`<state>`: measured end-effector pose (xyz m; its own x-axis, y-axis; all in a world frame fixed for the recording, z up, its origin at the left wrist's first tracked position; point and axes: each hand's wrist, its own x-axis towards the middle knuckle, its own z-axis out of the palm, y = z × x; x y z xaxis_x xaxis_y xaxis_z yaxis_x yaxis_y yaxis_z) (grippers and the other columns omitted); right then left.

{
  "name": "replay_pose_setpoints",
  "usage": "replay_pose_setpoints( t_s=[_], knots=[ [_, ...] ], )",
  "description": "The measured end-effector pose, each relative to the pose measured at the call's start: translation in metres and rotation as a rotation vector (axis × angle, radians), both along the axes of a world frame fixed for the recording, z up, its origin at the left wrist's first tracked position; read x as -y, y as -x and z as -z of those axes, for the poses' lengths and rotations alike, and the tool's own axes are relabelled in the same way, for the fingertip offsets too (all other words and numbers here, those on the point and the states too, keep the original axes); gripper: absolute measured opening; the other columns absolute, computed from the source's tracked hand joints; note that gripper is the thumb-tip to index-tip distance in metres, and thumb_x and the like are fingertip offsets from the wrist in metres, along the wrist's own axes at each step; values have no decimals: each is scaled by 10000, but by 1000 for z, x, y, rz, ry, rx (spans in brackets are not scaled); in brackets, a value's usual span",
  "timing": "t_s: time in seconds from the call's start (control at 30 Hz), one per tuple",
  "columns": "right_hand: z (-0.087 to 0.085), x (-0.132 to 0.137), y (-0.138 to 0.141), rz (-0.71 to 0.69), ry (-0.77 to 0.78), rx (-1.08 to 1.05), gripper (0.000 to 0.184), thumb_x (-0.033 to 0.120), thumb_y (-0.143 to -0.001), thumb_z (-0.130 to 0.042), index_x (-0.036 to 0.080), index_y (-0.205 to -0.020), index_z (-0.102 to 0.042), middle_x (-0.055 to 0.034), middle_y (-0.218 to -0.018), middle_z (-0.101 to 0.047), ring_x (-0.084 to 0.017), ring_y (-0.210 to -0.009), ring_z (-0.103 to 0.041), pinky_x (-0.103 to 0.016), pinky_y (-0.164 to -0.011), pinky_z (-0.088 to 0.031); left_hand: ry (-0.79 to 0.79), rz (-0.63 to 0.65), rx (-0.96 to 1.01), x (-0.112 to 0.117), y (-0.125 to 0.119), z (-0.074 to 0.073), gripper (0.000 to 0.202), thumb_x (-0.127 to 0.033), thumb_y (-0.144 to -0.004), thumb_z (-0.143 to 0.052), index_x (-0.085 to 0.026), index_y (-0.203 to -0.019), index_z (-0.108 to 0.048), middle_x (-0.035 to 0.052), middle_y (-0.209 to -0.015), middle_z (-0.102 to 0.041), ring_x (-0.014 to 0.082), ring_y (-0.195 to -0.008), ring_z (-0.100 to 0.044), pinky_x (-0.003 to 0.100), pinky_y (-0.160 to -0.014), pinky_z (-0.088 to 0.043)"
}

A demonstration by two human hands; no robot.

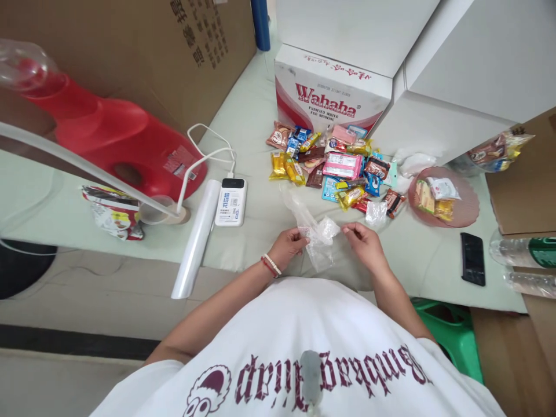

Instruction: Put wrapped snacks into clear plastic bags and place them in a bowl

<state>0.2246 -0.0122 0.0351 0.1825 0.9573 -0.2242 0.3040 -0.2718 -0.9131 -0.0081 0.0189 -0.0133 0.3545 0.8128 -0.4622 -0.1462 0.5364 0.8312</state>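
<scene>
Both hands hold a crumpled clear plastic bag [320, 236] over the near edge of the pale green table [256, 220]. My left hand [287, 246], with a bead bracelet on the wrist, pinches the bag's left side. My right hand [365, 244] pinches its right edge. Just beyond the bag lies a heap of small wrapped snacks [332, 168]. A pink mesh basket [467, 208] with a few snack packets stands to the right of the heap.
A white Wahaha box [330, 92] stands behind the snacks. A roll of clear bags [196, 237] and a white power bank [231, 201] lie to the left, near a red jug [113, 139]. A black phone [472, 258] and water bottles [525, 252] lie at right. A green stool [452, 336] stands below.
</scene>
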Motion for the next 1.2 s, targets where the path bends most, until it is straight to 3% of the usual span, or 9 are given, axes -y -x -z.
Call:
replay_pose_setpoints(
  t_s=[0.23,0.33,0.4,0.53,0.6,0.73,0.9,1.07,1.2],
  knots=[
    [8,-70,41,-64,201,-292,431,620,-750,-740,194,-781,-679,-26,-797,-701,-72,-455,-338,-249,-414,-209,-12,141,46,7,9,-9,487,-427,-650,-861,-145,-1037,-772,-48,-664,-532,76,-566,-414,225,-510,-362],
    [12,-83,55,-97,261,-384,422,566,-649,-831,196,-729,-646,5,-702,-648,-59,-436,-327,-237,-397,-171,-24,267,32,8,15,-11,471,-444,-670,-849,-143,-1021,-760,-43,-670,-538,74,-554,-419,226,-513,-375],
    [11,-84,58,-94,224,-426,403,513,-622,-859,193,-728,-639,24,-660,-608,-50,-436,-315,-229,-397,-157,-54,253,-44,9,20,-12,460,-449,-678,-837,-140,-1002,-733,-33,-681,-557,85,-560,-448,225,-510,-380],
    [3,-77,56,-94,134,-463,380,505,-694,-829,177,-759,-649,42,-615,-544,-42,-450,-309,-219,-407,-159,-286,-196,-388,11,29,-21,440,-339,-704,-809,-180,-1074,-630,-2,-863,-618,83,-594,-450,245,-576,-416],
    [0,-72,56,-92,127,-467,393,520,-692,-833,178,-765,-652,48,-604,-529,-46,-455,-318,-218,-406,-168,-367,-334,-461,9,29,-31,327,-332,-780,-745,-200,-1045,-607,1,-918,-609,95,-655,-458,257,-651,-431],
    [-4,-63,64,-122,116,-489,426,563,-674,-842,194,-783,-659,68,-550,-483,-58,-442,-321,-218,-402,-179,-427,-217,-405,-12,10,-46,270,-460,-859,-658,-192,-831,-641,-5,-786,-631,133,-726,-532,277,-717,-448],
    [-7,-57,61,-126,42,-458,404,574,-744,-813,213,-801,-641,80,-508,-439,-72,-445,-322,-220,-428,-227,-284,-153,-106,-38,-11,-37,364,-494,-715,-790,-183,-772,-609,-33,-697,-601,115,-678,-534,254,-677,-446],
    [-6,-51,44,-13,-21,-458,402,559,-767,-811,216,-773,-601,56,-613,-494,-83,-530,-416,-217,-483,-315,-153,-212,29,-37,0,-32,396,-503,-709,-807,-188,-787,-580,-29,-730,-604,98,-650,-533,239,-647,-445],
    [-4,-47,47,-36,-25,-484,373,546,-805,-788,219,-793,-609,52,-627,-494,-87,-534,-424,-224,-489,-325,-216,-33,-26,-31,-3,-36,400,-545,-748,-770,-169,-780,-636,-3,-754,-635,122,-702,-553,266,-702,-454]
  ],
)
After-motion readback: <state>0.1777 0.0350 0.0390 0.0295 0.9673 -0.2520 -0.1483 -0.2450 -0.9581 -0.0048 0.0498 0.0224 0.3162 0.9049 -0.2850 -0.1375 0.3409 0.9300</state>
